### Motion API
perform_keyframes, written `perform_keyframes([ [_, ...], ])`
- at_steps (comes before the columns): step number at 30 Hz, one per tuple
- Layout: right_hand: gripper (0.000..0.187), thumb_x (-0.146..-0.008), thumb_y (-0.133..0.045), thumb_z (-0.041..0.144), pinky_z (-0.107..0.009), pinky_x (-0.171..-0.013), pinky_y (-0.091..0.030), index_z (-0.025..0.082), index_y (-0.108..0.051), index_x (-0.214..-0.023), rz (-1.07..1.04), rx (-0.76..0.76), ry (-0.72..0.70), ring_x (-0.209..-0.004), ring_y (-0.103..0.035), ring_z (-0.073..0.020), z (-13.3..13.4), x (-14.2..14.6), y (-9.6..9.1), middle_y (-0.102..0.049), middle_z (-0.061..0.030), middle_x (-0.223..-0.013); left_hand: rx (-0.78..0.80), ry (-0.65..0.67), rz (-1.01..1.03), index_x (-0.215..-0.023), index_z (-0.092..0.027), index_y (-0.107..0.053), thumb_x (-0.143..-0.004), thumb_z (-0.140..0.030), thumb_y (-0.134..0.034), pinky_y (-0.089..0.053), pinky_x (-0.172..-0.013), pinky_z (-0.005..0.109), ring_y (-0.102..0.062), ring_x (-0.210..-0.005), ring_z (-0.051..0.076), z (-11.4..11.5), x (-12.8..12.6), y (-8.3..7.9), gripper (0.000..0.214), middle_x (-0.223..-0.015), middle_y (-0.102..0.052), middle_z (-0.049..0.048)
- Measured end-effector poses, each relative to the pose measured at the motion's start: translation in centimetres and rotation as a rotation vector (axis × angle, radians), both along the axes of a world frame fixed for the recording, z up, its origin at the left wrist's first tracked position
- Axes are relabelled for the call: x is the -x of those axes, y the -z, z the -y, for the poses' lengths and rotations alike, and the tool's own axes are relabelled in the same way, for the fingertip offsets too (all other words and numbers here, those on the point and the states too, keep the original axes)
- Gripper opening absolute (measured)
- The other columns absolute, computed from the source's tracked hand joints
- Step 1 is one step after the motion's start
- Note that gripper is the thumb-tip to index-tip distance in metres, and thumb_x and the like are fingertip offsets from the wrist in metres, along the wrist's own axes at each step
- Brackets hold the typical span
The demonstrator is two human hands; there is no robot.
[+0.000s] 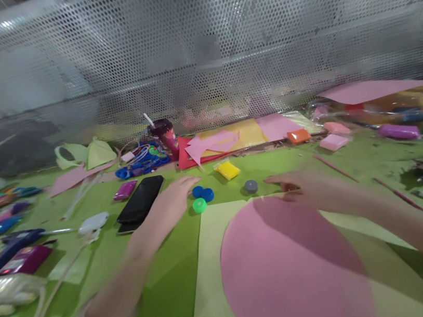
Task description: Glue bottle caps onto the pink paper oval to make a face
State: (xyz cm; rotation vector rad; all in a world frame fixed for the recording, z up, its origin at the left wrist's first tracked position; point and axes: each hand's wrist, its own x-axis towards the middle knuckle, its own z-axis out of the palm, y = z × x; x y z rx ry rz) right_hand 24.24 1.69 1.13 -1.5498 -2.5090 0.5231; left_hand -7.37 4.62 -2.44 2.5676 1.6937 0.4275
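Note:
My left hand reaches over the green table with its fingers stretched out, just left of two blue bottle caps and a green bottle cap. Nothing shows in it. My right hand is slightly blurred, index finger extended toward a grey bottle cap, with a gap between them. Below it lies a large pink paper circle on a pale yellow sheet. A yellow packet rests behind the caps, between the two hands.
A black phone and a purple packet lie left of my left hand. Farther back stand a cup with a straw and coloured paper. A glue gun and cables are at left. A perforated metal panel closes the back.

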Motion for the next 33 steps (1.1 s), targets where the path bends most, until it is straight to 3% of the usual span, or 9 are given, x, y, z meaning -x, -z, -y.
perform_keyframes([
  [4,0.031,-0.087,-0.047,0.020,-0.035,-0.077,-0.048,0.017,-0.065,-0.111,-0.042,-0.170,-0.146,-0.091,-0.061,-0.0229,-0.7,-0.1,1.5,-0.066,-0.0103,-0.103,0.053,0.138,0.028,-0.125,-0.022,-0.055,-0.080,-0.004,-0.034,-0.036,-0.105,0.041,-0.050,-0.123,0.021,-0.4,0.4,1.0,0.053,-0.134,-0.055,0.0059],
  [8,0.028,-0.089,-0.046,0.028,-0.046,-0.086,-0.043,0.015,-0.068,-0.101,0.074,-0.484,-0.029,-0.097,-0.054,-0.0294,-1.8,-1.4,3.1,-0.063,-0.0141,-0.099,0.104,0.119,0.058,-0.115,-0.018,-0.061,-0.077,-0.002,-0.037,-0.039,-0.102,0.041,-0.056,-0.115,0.024,-0.9,-0.2,1.1,0.047,-0.123,-0.062,0.0104],
  [10,0.027,-0.088,-0.048,0.031,-0.047,-0.084,-0.043,0.015,-0.069,-0.095,0.138,-0.503,0.037,-0.096,-0.053,-0.0314,-2.4,-2.2,3.5,-0.063,-0.0152,-0.096,0.105,0.015,0.096,-0.111,-0.013,-0.061,-0.080,-0.008,-0.041,-0.040,-0.100,0.043,-0.057,-0.112,0.026,-0.9,-0.7,0.6,0.037,-0.119,-0.063,0.0147],
  [13,0.026,-0.088,-0.048,0.031,-0.043,-0.082,-0.044,0.015,-0.069,-0.087,0.146,-0.430,0.022,-0.091,-0.056,-0.0282,-3.3,-3.1,3.9,-0.063,-0.0131,-0.089,0.155,-0.140,0.279,-0.112,-0.013,-0.057,-0.084,-0.018,-0.045,-0.044,-0.092,0.044,-0.062,-0.100,0.026,-0.4,-1.5,-0.8,0.031,-0.112,-0.065,0.0144],
  [15,0.029,-0.091,-0.041,0.028,-0.040,-0.082,-0.045,0.015,-0.067,-0.087,0.127,-0.404,0.021,-0.089,-0.058,-0.0261,-3.8,-3.3,3.9,-0.062,-0.0126,-0.089,0.233,-0.148,0.477,-0.113,-0.014,-0.054,-0.086,-0.026,-0.047,-0.048,-0.083,0.042,-0.065,-0.084,0.022,0.3,-2.0,-1.7,0.031,-0.107,-0.066,0.0115],
  [17,0.029,-0.091,-0.038,0.029,-0.040,-0.079,-0.046,0.016,-0.063,-0.088,0.099,-0.410,0.087,-0.087,-0.059,-0.0261,-4.1,-3.3,3.8,-0.060,-0.0131,-0.092,0.318,-0.070,0.681,-0.113,-0.015,-0.052,-0.085,-0.030,-0.050,-0.050,-0.077,0.038,-0.064,-0.077,0.018,1.0,-2.4,-2.3,0.031,-0.110,-0.064,0.0104],
  [23,0.029,-0.090,-0.038,0.036,-0.039,-0.069,-0.047,0.014,-0.054,-0.100,0.052,-0.463,0.243,-0.086,-0.062,-0.0292,-3.5,-2.7,3.2,-0.060,-0.0159,-0.101,0.528,0.256,1.180,-0.112,-0.019,-0.052,-0.082,-0.032,-0.060,-0.049,-0.073,0.031,-0.063,-0.094,0.020,2.5,-3.6,-2.4,0.034,-0.122,-0.060,0.0118],
  [28,0.035,-0.089,-0.041,0.044,-0.034,-0.058,-0.044,0.018,-0.054,-0.108,0.002,-0.592,0.337,-0.076,-0.063,-0.0286,-2.3,-1.9,2.1,-0.066,-0.0120,-0.087,0.692,0.373,1.274,-0.108,-0.021,-0.057,-0.079,-0.032,-0.065,-0.050,-0.077,0.032,-0.063,-0.098,0.021,3.1,-4.8,-1.6,0.031,-0.125,-0.059,0.0104],
  [33,0.029,-0.089,-0.043,0.042,-0.030,-0.056,-0.043,0.021,-0.061,-0.097,-0.082,-0.708,0.228,-0.073,-0.063,-0.0234,-0.1,-0.6,1.3,-0.068,-0.0101,-0.088,0.786,0.326,1.300,-0.101,-0.022,-0.058,-0.075,-0.018,-0.070,-0.049,-0.080,0.028,-0.063,-0.095,0.016,3.7,-6.2,-0.7,0.029,-0.112,-0.065,0.0042],
])
